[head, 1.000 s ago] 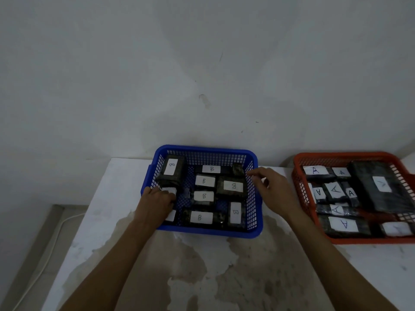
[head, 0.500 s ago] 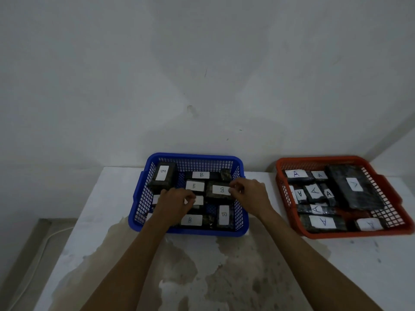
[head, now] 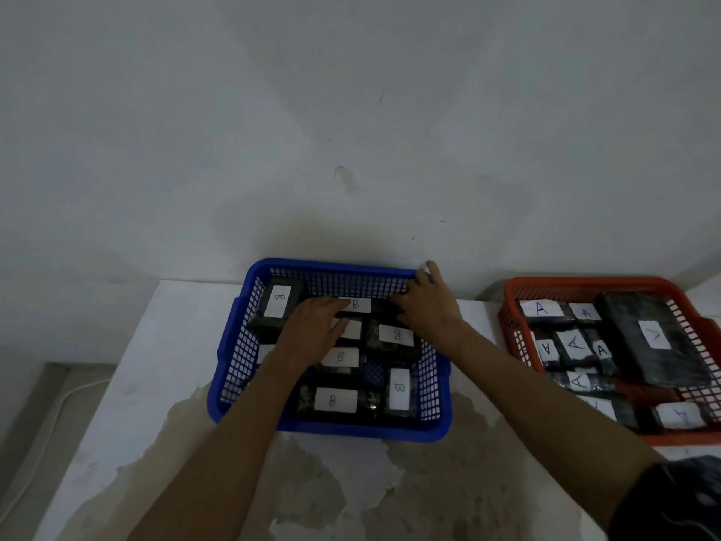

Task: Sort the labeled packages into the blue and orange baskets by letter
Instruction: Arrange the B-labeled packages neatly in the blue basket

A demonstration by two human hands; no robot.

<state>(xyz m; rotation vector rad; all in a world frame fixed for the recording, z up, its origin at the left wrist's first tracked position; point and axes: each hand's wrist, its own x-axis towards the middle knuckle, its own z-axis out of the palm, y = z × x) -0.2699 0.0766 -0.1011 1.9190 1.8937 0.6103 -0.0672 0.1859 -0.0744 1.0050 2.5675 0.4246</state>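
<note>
Altogether two baskets stand on the table [head: 128,384] along its far edge by the wall [head: 351,111]: a blue basket [head: 234,369] near the middle and an orange basket [head: 511,306] toward the right edge, well apart. Both are rectangular plastic with open lattice walls and solid rims. Inside the blue one, seven white labels marked B [head: 331,400] can be counted on dark wrapped blocks, plus one more label half hidden at its left wall; one block [head: 277,306] stands tilted in the far left corner. Inside the orange one lie dark wrapped packages with white labels marked A [head: 540,308], about six readable, with a large flat package [head: 655,341] along the right side and a few labels near the front too blurred to read. The table top is pale stone with a brownish mottled stain toward the near edge. Both hands reach into the blue basket: the left hand [head: 316,329] lies flat, fingers extended and loosely together, resting on the labeled blocks in the middle; the right hand [head: 425,306] is spread, fingertips at the far right corner of the rim, its palm over a block, and whether it grips anything cannot be told.
</note>
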